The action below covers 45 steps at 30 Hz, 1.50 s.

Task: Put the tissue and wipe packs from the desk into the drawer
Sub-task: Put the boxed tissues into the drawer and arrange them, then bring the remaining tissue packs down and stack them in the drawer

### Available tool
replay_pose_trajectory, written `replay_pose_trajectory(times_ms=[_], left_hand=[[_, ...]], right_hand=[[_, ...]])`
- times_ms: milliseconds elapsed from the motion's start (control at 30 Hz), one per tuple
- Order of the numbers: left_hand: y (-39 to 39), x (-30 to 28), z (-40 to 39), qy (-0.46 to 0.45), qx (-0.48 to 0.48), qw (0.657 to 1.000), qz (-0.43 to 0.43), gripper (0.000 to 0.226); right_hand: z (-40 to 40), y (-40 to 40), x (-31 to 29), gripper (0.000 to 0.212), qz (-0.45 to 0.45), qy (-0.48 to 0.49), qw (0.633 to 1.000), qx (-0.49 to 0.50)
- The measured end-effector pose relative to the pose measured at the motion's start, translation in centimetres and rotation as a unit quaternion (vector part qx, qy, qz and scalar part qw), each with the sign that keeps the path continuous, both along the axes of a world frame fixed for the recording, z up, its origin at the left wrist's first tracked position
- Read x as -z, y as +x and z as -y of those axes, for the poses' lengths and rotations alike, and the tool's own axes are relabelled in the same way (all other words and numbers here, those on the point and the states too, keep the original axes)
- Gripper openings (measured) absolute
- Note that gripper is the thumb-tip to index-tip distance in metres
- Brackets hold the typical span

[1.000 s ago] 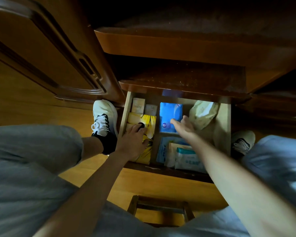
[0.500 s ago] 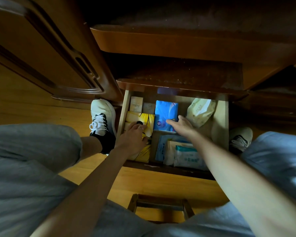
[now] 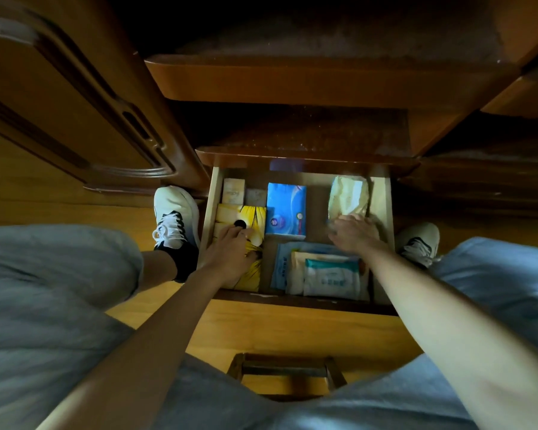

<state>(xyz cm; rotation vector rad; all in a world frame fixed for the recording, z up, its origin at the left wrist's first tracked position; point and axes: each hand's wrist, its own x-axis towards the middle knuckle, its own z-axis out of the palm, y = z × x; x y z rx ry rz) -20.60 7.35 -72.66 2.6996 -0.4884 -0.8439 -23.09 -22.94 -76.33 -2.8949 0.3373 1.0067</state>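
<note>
Head view
Drawer (image 3: pixel 381 243): open, frame centre.
Blue pack (image 3: pixel 286 209): flat, long axis running up-frame.
Cream pack (image 3: pixel 348 197): upper right, tilted.
Right hand (image 3: pixel 353 232): fingers on cream pack's near end; grip unclear.
Left hand (image 3: pixel 230 256): rests on yellow pack (image 3: pixel 249 218).
Wipe packs (image 3: pixel 323 273): stacked, lower right.

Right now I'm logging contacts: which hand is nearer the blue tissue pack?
Left, narrowly. The left hand rests on the yellow pack beside the blue tissue pack; the right hand touches the cream pack, farther right.
</note>
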Motion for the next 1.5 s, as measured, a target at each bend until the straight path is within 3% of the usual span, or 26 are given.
replay_pose_trajectory(times_ms=[133, 333, 500, 667, 733, 867, 967, 1033, 1167, 1333, 1433, 1500], left_hand=[[0.2, 0.1, 0.6, 0.009, -0.016, 1.0, 0.006, 0.061], [0.2, -0.6, 1.2, 0.021, -0.029, 0.999, 0.003, 0.059], [0.2, -2.2, 2.0, -0.008, -0.024, 1.0, 0.003, 0.054], [1.2, -9.7, 4.9, -0.103, 0.006, 0.988, 0.114, 0.037], [2.0, -15.0, 5.9, -0.18, 0.042, 0.958, 0.22, 0.03], [4.7, -26.7, 7.0, -0.312, 0.11, 0.839, 0.432, 0.025], [7.0, -34.5, 7.9, -0.358, 0.114, 0.772, 0.513, 0.022], [9.0, -38.6, 8.9, -0.346, 0.101, 0.757, 0.546, 0.022], [14.6, -43.9, 11.7, -0.285, 0.058, 0.802, 0.521, 0.02], [21.7, -45.2, 16.0, -0.204, 0.05, 0.87, 0.446, 0.023], [25.5, -45.9, 20.2, -0.188, 0.062, 0.888, 0.414, 0.022], [27.8, -46.7, 24.1, -0.206, 0.072, 0.891, 0.399, 0.024]], right_hand=[[1.4, -0.8, -0.1, 0.043, -0.009, -0.08, 0.997, 0.002], [-0.3, -1.5, 0.5, 0.036, -0.019, -0.073, 0.997, 0.006], [0.0, -2.1, -1.3, 0.037, 0.026, -0.014, 0.999, 0.039], [-0.4, -0.3, -8.0, 0.037, 0.137, 0.111, 0.979, 0.103], [-0.5, 0.3, -12.5, 0.031, 0.207, 0.182, 0.956, 0.103], [0.1, 0.0, -23.6, 0.02, 0.363, 0.275, 0.888, 0.068], [1.6, -0.4, -32.0, 0.014, 0.488, 0.301, 0.817, 0.06], [2.6, -0.1, -37.3, 0.015, 0.547, 0.292, 0.783, 0.046], [5.5, 3.3, -44.7, 0.014, 0.596, 0.221, 0.772, 0.022], [10.9, 10.7, -47.7, 0.02, 0.546, 0.089, 0.831, 0.051], [14.6, 14.3, -47.5, 0.035, 0.481, -0.009, 0.876, 0.048], [16.9, 16.2, -47.3, 0.035, 0.463, -0.045, 0.884, 0.046]])
